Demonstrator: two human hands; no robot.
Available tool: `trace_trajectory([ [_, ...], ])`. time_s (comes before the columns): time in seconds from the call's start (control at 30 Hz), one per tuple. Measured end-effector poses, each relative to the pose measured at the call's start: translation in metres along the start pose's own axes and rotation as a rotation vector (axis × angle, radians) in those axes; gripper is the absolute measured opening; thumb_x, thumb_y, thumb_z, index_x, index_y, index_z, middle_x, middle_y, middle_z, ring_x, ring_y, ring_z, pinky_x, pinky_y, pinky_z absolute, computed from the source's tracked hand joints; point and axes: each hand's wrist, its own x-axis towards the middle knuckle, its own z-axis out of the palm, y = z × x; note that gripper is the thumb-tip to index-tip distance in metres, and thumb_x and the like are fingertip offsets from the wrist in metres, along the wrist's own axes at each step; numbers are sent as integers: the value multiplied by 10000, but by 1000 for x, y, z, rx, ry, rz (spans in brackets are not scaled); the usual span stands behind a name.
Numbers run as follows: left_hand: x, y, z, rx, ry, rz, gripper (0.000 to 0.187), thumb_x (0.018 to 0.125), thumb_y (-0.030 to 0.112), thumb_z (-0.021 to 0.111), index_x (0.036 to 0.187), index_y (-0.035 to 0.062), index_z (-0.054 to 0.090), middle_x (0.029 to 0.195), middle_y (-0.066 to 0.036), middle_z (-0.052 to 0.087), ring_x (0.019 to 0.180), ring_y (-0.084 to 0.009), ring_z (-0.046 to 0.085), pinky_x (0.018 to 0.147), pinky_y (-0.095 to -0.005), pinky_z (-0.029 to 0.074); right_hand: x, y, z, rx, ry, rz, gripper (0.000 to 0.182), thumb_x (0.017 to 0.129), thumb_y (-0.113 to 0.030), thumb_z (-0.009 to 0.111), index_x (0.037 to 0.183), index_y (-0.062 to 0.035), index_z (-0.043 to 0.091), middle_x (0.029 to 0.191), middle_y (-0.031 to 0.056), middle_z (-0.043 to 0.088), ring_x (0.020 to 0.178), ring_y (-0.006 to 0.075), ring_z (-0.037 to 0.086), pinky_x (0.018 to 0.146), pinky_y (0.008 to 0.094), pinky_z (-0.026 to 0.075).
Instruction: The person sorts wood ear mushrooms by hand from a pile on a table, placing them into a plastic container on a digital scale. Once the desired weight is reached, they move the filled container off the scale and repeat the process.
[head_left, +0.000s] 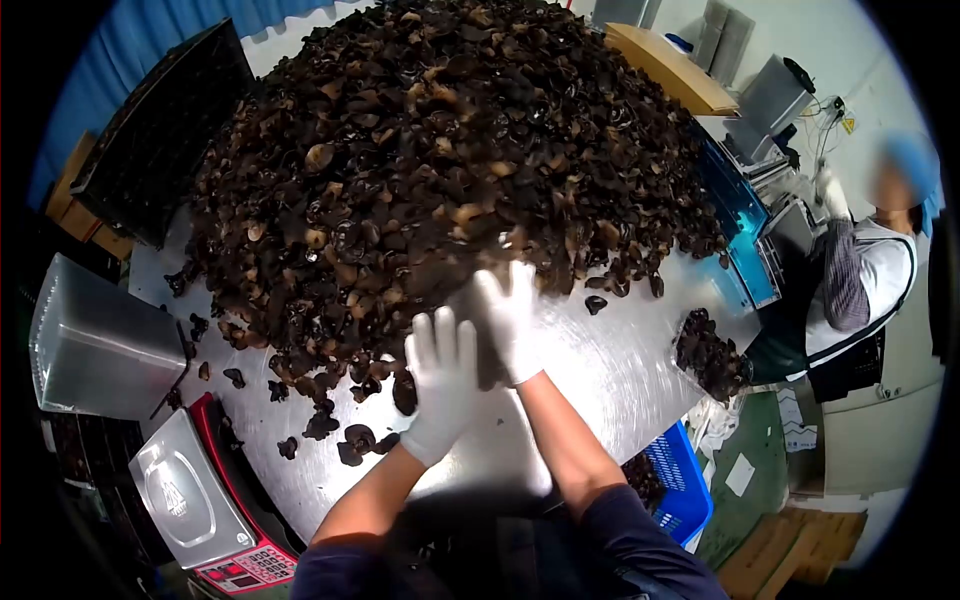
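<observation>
A large heap of dark brown wood ear mushrooms (450, 170) covers the far part of a shiny metal table (610, 370). My left hand (440, 385), in a white glove, has its fingers stretched out and apart, near the front edge of the heap. To its right, my right hand (512, 325), gloved too, reaches a little farther, its fingertips at the heap's edge and its fingers spread. Neither hand grips anything. Several loose wood ears (358, 443) lie left of my left hand.
At left stand a scale (190, 490) with a red keypad and a translucent bin (105, 340). A black crate (165, 130) leans behind. Below right is a blue basket (685, 485). A co-worker (865, 270) in a blue cap stands at right, beside a clear container of wood ears (708, 355).
</observation>
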Motion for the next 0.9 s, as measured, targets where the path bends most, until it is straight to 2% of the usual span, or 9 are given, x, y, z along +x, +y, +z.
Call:
trace_trajectory([
  [0.2, -40, -45, -47, 91, 141, -153, 1199, 551, 399, 912, 1427, -110, 271, 1511, -369, 252, 1405, -597, 188, 1123, -682, 186, -49, -36, 85, 5, 38, -354, 475, 744, -374, 816, 1002, -12, 652, 974, 181, 612, 872, 371, 569, 702, 465, 485],
  [0.37, -55, -63, -84, 121, 66, -459, 1372, 575, 363, 921, 1506, -125, 39, 1584, -343, 50, 1480, -500, 46, 1203, -562, 78, -64, -111, 110, -357, -212, -422, 616, 820, -609, 652, 1223, -143, 657, 1215, 167, 586, 1043, 306, 567, 835, 493, 452],
  [0.5, -60, -63, -93, 54, 59, -616, 1426, 548, 357, 938, 1529, -85, 1, 1598, -316, 41, 1495, -467, 22, 1209, -542, 77, -76, -175, 83, -900, -571, -542, 849, 837, -701, 588, 1512, -229, 382, 1411, 196, 506, 1251, 339, 522, 1057, 585, 340],
  [0.67, -77, -59, -99, -33, -27, -710, 1450, 523, 342, 955, 1550, -36, 3, 1595, -321, 25, 1485, -484, 45, 1199, -565, 102, -56, -169, -39, -475, -692, -483, 521, 873, -494, 657, 1254, -138, 652, 1098, 122, 720, 959, 259, 702, 931, 428, 513],
  [0.7, -79, -57, -106, -57, -24, -665, 1412, 561, 314, 943, 1550, -37, -2, 1597, -323, 14, 1486, -483, 34, 1202, -558, 103, -28, -111, -48, -179, -256, -1103, 289, 859, -307, 699, 1082, -124, 716, 1064, 87, 730, 954, 219, 703, 874, 354, 544],
  [0.77, -82, -47, -119, -73, -49, -668, 1414, 555, 311, 945, 1557, -20, 4, 1603, -313, 16, 1490, -471, 42, 1206, -542, 104, 9, -96, -101, -117, -91, -561, 180, 898, -222, 649, 976, -84, 732, 1016, 86, 725, 942, 266, 677, 842, 337, 541],
  [0.8, -84, -42, -122, -90, -73, -660, 1417, 549, 307, 948, 1564, -3, 9, 1609, -302, 18, 1493, -458, 49, 1211, -526, 106, 67, -38, -122, -517, 220, -1020, 191, 894, -201, 657, 1019, -74, 728, 1066, 102, 712, 992, 274, 654, 890, 347, 519],
  [0.83, -86, -39, -123, -87, -84, -629, 1410, 554, 297, 944, 1557, -22, 7, 1609, -302, 5, 1494, -459, 37, 1209, -530, 98, 78, -13, -134, -109, 384, -506, 233, 898, -204, 651, 1081, -79, 723, 1132, 121, 694, 1048, 287, 639, 947, 368, 491],
  [0.9, -88, -31, -123, -55, -119, -571, 1369, 583, 282, 928, 1544, -56, 15, 1597, -325, 14, 1488, -477, 44, 1207, -535, 90, 126, 65, -176, -392, 628, -152, 330, 914, -303, 626, 1171, -112, 708, 1209, 148, 665, 1113, 311, 621, 988, 407, 469],
])
